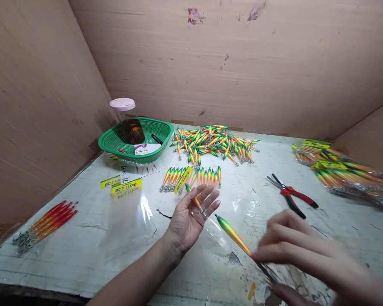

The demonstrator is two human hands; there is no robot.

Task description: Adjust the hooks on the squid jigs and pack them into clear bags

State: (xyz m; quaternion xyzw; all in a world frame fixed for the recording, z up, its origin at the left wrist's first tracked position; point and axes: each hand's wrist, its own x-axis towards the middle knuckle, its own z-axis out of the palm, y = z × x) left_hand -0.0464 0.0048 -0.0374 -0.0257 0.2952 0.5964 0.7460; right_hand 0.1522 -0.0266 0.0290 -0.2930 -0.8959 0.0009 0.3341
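Note:
My left hand (187, 223) is palm up, fingers half spread, with a small green-and-orange fishing lure (196, 202) lying under the thumb across the palm. A clear plastic bag with a yellow BCT LURE label (183, 180) shows at that hand; whether the hand grips it, I cannot tell. My right hand (293, 250), smeared by motion, pinches another green-and-orange fishing lure (234, 236) near its lower end, the green tip pointing up and left. That lure's hook end is hidden by the fingers. Just beyond my left hand lies a row of similar lures (209, 176).
A big pile of lures (210, 142) lies at the back, beside a green basket (167, 138) holding a lidded drink cup (134, 129). Labelled empty bags (127, 225) and red lures (55, 219) lie left. Red-handled pliers (293, 195) and packed lures (344, 176) lie right.

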